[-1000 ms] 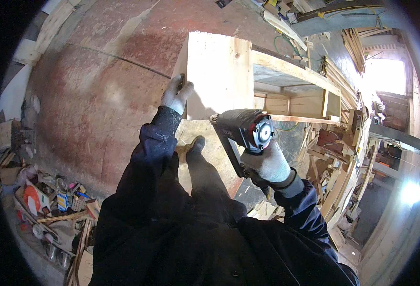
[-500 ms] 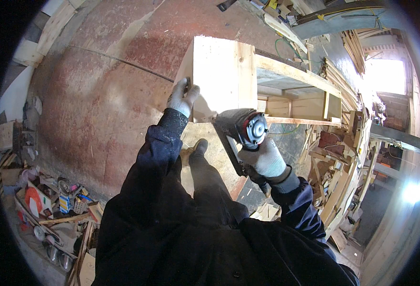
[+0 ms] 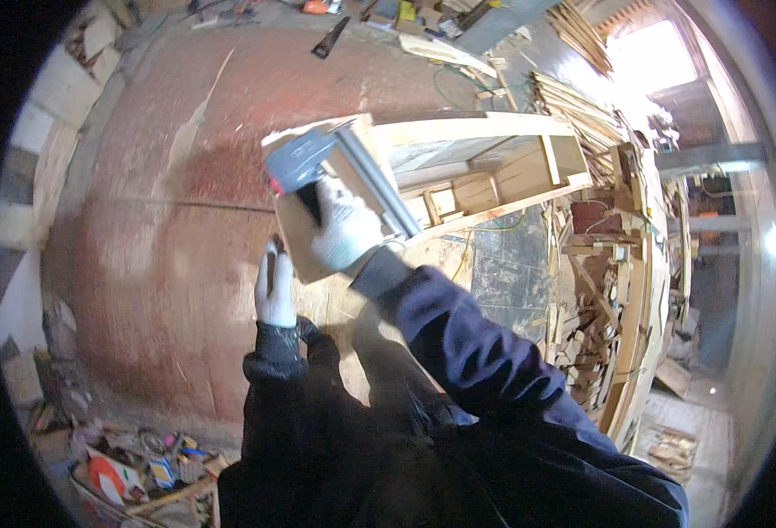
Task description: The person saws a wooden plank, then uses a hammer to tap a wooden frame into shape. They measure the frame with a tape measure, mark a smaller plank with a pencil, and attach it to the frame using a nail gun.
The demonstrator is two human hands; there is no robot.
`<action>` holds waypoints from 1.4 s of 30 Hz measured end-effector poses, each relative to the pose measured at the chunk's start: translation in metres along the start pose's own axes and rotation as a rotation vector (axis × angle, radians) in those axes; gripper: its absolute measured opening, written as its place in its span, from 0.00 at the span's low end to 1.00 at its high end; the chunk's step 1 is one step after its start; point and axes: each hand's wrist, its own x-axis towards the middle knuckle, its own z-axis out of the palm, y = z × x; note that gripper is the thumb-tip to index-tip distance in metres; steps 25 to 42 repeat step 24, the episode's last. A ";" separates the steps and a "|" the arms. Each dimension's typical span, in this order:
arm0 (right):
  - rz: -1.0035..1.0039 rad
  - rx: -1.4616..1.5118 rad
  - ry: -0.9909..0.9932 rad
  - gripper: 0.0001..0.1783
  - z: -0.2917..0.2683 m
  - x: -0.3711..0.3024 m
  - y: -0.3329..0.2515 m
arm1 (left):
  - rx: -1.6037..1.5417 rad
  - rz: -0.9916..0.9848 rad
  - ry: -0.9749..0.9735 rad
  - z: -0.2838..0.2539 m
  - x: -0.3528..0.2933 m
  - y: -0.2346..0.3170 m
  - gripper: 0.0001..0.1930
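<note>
My right hand (image 3: 344, 231), in a white work glove, is closed round the grip of a nail gun (image 3: 300, 161) with a blue-grey body and a long grey magazine. The gun lies across the end of a long wooden box frame (image 3: 458, 229) and hides much of its end panel (image 3: 298, 233). My left hand (image 3: 275, 286), also gloved, is beside the panel's near left corner with fingers stretched out. The fingertips are close to the wood; whether they press on it I cannot tell. The gun's nose is not clearly visible.
Stacked timber strips (image 3: 573, 114) lie beyond the box's far end. A heap of wood offcuts (image 3: 595, 299) is at the right. A hand saw (image 3: 330, 40) lies on the reddish floor (image 3: 150, 290). A bin of mixed tools (image 3: 133, 480) stands at lower left.
My right hand has swung the nail gun up and left from the box's near corner to across its end. My left hand has slid down the panel's edge and straightened its fingers. The view has turned.
</note>
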 end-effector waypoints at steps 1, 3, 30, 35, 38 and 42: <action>-0.053 -0.043 0.042 0.31 0.006 0.000 0.002 | 0.140 -0.041 0.040 0.008 -0.006 0.006 0.25; -0.064 0.098 0.039 0.29 0.007 -0.005 0.010 | 0.292 -0.041 0.058 0.023 -0.011 0.017 0.25; -0.002 0.489 -0.504 0.18 -0.101 -0.237 0.313 | 1.009 -0.032 -0.095 0.051 0.151 0.053 0.33; -0.002 0.489 -0.504 0.18 -0.101 -0.237 0.313 | 1.009 -0.032 -0.095 0.051 0.151 0.053 0.33; -0.002 0.489 -0.504 0.18 -0.101 -0.237 0.313 | 1.009 -0.032 -0.095 0.051 0.151 0.053 0.33; -0.002 0.489 -0.504 0.18 -0.101 -0.237 0.313 | 1.009 -0.032 -0.095 0.051 0.151 0.053 0.33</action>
